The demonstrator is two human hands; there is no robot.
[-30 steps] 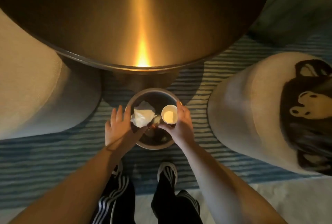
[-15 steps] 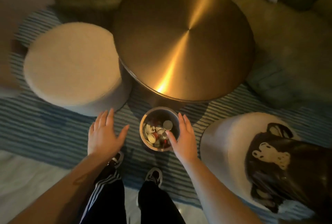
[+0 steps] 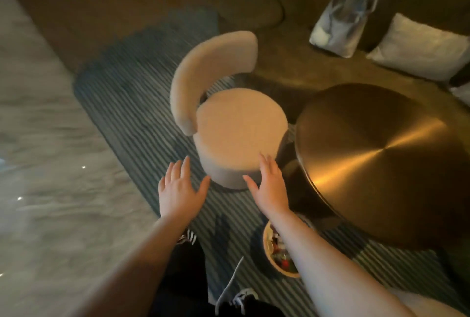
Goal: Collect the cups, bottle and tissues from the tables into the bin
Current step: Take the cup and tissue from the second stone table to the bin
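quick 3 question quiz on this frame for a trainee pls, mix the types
1. True or false: the left hand holds a cup.
2. The bin sits on: A) the round metal table B) the striped rug C) the beige chair
3. Fill in: the right forearm passes over the ____.

Key: 1 false, both the left hand and the right hand are open and hold nothing. 2 B. 3 bin.
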